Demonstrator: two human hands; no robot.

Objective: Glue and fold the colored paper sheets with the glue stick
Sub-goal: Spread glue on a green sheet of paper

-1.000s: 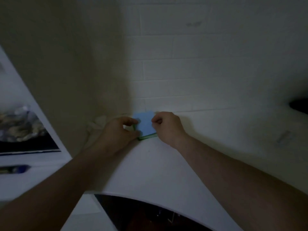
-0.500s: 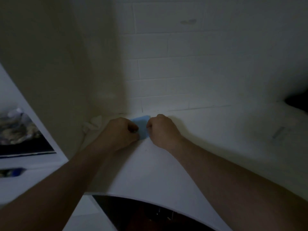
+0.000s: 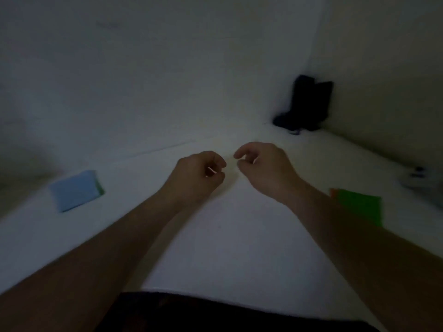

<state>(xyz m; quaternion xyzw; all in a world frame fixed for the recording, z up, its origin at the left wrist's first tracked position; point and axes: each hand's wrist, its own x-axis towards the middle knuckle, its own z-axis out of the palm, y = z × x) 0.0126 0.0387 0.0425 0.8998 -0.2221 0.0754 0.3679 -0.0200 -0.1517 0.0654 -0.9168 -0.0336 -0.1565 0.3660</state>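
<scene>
Over the white tabletop (image 3: 239, 248), the left hand (image 3: 196, 176) and right hand (image 3: 263, 166) hover, fingers loosely curled, holding nothing. Folded blue paper (image 3: 74, 190) lies well left; green sheets (image 3: 359, 207) just right of the right forearm.

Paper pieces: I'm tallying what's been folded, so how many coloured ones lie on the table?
2 places: a blue piece with a green edge beneath, far left; green paper with an orange corner, right, partly behind the right forearm. More sheets may be hidden.
</scene>
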